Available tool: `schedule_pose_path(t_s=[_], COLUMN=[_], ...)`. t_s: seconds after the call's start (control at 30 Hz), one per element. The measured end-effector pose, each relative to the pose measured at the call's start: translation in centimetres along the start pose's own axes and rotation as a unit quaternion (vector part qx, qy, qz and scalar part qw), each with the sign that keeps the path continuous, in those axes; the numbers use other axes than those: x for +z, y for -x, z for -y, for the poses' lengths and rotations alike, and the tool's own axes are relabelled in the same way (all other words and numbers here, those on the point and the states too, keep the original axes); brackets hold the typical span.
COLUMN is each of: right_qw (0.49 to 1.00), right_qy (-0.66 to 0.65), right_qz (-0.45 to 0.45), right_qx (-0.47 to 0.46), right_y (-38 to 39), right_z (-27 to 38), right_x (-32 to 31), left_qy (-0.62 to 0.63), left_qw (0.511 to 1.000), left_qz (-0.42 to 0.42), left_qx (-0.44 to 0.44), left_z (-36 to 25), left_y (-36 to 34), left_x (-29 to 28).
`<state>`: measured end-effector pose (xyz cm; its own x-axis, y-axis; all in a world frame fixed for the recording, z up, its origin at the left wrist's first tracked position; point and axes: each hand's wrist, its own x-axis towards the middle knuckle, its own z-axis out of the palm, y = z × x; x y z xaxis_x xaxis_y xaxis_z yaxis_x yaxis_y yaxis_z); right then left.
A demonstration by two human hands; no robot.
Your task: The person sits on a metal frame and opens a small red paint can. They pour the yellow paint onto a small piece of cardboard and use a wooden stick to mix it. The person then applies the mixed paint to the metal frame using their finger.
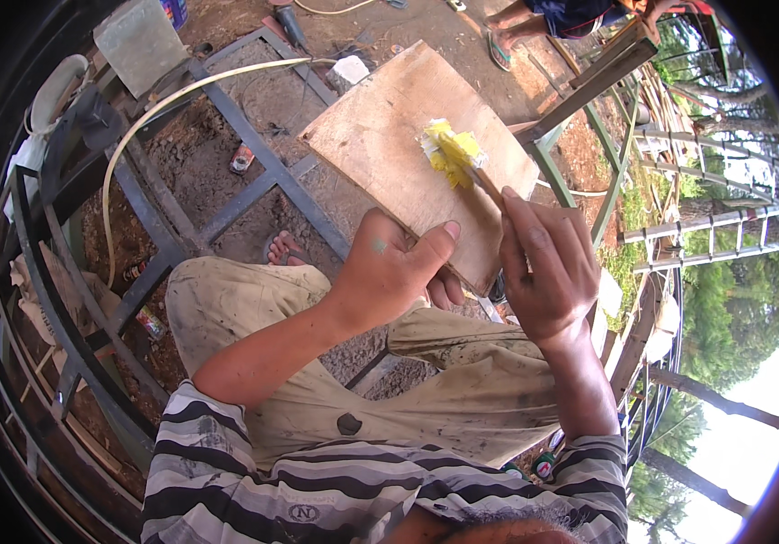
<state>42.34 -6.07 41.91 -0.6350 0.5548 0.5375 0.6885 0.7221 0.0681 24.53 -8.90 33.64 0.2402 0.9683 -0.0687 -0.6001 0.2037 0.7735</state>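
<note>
- The yellow paste [451, 152] sits on the board [362, 136], ahead and to the left of the right hand [548, 263], which is the nearer of the 2.
- The right hand's fingers are narrowed around a thin stick [491, 188]; its far end meets the paste, and its tip is hidden there.
- The stick's long axis slants from the right hand forward and leftward.
- The left hand [394, 267] grips the board's near edge, thumb over the top, at least 2 fingers showing below; the paste lies ahead of it and to its right.
- The board's longer sides run from far left to near right, above the gap between the knees; its exact tilt is hard to judge.
- Nothing visible stands between the right hand and the paste; the left thumb lies near the edge, apart from the paste.
- Beyond the board's left side are a metal frame [262, 150], a pale hose [163, 109] and a can [241, 160]; a white block [348, 71] sits just past the far-left edge.
- A ladder [711, 238] lies well apart, to the right.
</note>
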Motion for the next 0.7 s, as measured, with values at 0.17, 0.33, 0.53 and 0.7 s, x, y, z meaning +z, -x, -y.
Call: schedule_pose_path(t_s=[0.17, 0.33, 0.53, 0.7], right_qw=[0.999, 0.998, 0.999, 1.000], right_qy=[0.034, 0.019, 0.024, 0.009], right_qz=[0.004, -0.001, 0.010, -0.016], right_qx=[-0.039, -0.062, -0.018, 0.005], right_y=[0.4, 0.2, 0.4, -0.1], right_z=[-1.1, -0.3, -0.6, -0.3], right_x=[0.4, 0.5, 0.8, 0.6], left_qy=[-0.012, -0.014, -0.021, -0.024], left_qw=[1.000, 1.000, 0.999, 0.999], left_qz=[-0.009, -0.008, -0.024, -0.023], left_qx=[-0.001, 0.000, 0.004, -0.002], left_z=[-0.7, -0.4, -0.6, -0.1], left_y=[0.1, 0.0, 0.0, -0.3], left_x=[0.1, -0.2, -0.1, -0.5])
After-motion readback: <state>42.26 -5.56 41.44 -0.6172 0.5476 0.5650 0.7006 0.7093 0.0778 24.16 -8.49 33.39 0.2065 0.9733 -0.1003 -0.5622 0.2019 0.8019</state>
